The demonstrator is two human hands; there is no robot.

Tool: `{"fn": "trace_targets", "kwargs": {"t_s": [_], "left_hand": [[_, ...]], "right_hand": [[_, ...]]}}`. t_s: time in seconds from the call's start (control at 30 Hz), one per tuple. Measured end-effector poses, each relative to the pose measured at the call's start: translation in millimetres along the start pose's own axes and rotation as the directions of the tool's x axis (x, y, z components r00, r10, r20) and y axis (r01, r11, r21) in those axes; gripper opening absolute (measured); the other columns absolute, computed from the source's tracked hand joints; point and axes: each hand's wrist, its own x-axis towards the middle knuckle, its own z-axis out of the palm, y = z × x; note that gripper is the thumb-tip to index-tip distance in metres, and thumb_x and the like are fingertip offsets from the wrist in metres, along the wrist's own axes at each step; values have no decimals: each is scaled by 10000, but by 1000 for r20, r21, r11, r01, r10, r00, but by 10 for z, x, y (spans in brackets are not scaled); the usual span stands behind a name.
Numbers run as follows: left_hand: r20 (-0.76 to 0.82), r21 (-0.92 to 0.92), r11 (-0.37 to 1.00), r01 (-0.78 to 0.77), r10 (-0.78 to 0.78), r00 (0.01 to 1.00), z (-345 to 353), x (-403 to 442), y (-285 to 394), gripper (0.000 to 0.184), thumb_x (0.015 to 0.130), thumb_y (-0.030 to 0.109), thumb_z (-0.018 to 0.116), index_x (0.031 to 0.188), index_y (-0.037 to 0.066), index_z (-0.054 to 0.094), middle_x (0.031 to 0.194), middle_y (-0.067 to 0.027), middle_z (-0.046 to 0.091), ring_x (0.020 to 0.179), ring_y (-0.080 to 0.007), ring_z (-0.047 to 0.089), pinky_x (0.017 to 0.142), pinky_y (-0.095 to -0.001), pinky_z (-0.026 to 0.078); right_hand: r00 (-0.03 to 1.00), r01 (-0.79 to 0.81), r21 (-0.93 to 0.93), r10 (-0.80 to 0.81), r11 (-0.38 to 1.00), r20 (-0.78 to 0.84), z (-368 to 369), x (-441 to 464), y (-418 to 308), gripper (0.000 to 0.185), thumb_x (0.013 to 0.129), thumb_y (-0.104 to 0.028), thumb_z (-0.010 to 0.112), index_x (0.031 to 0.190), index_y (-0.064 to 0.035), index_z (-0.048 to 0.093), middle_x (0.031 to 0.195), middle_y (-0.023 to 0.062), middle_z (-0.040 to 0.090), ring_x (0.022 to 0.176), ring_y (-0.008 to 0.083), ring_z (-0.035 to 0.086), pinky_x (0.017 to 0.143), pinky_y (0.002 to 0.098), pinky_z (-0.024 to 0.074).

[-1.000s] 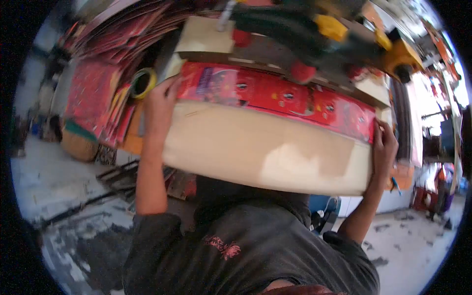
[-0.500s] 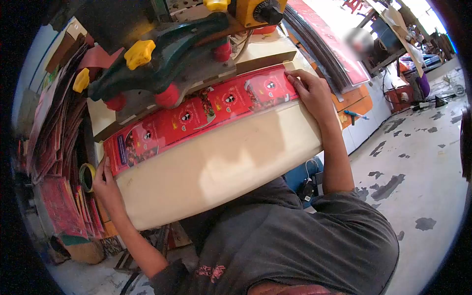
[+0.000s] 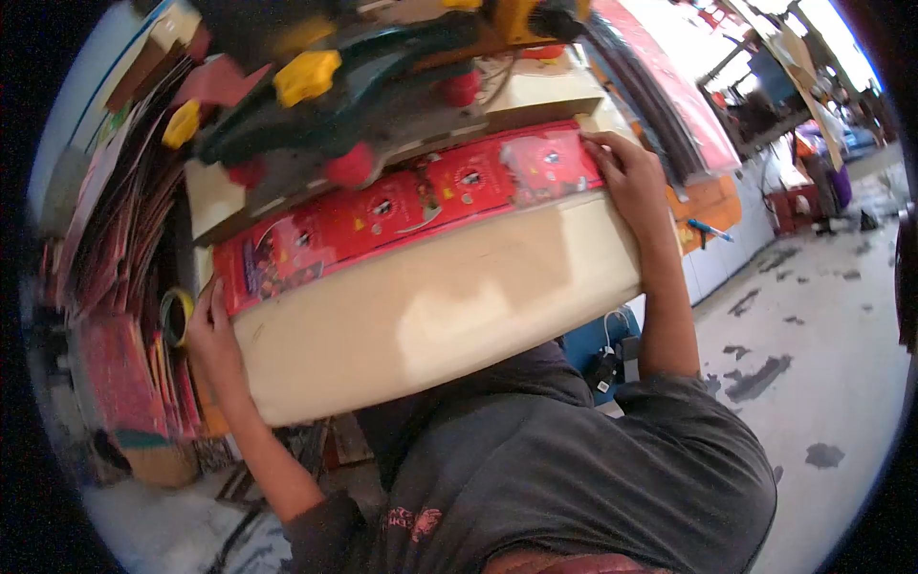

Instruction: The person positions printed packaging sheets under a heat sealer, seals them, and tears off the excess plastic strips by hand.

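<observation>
A long red printed plastic sheet [image 3: 406, 209], with a row of repeated round logos and food pictures, lies along the back of a cream-coloured board [image 3: 459, 287]. At its left end, my left hand [image 3: 218, 344] pinches the corner, its fingertips beside the sheet's edge. My right hand [image 3: 626, 177] has its fingers bent over the opposite end, holding that edge. The sheet looks flat and glossy. Its far edge runs close against the low metal edge of a dark machine.
Above the sheet stands the dark green machine frame [image 3: 382, 72] with a yellow star knob [image 3: 308, 77] and red feet [image 3: 350, 165]. Stacked red sheets [image 3: 124, 230] and a tape roll [image 3: 176, 318] are at left. A blue pen [image 3: 710, 230] lies at right.
The view has shifted, so the machine, board and hands appear a little further right, with the board's front edge higher. Both hands stay at the two ends of the red sheet.
</observation>
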Motion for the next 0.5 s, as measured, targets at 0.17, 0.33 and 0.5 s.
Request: {"fn": "trace_targets", "kwargs": {"t_s": [0.17,0.33,0.5], "left_hand": [[-72,-40,998,-40,37,997,36,-2,-127,330,1036,254,592,1236,19,709,1174,-209,727,1096,-291,712,951,-350,512],[-133,-21,997,-77,73,988,12,-40,-99,313,1031,246,595,1192,6,714,1087,-239,721,1005,-379,708,872,-370,530],[-54,-58,998,-26,23,998,7,-63,-18,333,1041,231,579,1233,-14,696,1155,-212,727,1070,-328,708,943,-371,513]], "right_hand": [[998,51,124,-48,991,-28,99,40,184,269,995,-252,661,1173,-68,744,1033,191,765,932,210,746,829,354,553],[997,64,124,-68,990,32,67,50,22,257,1011,-180,651,1198,-22,726,1033,133,770,929,129,692,830,300,534],[998,55,144,-58,988,15,56,3,151,260,1011,-194,630,1217,-65,725,987,174,757,894,176,707,817,324,539]]}}
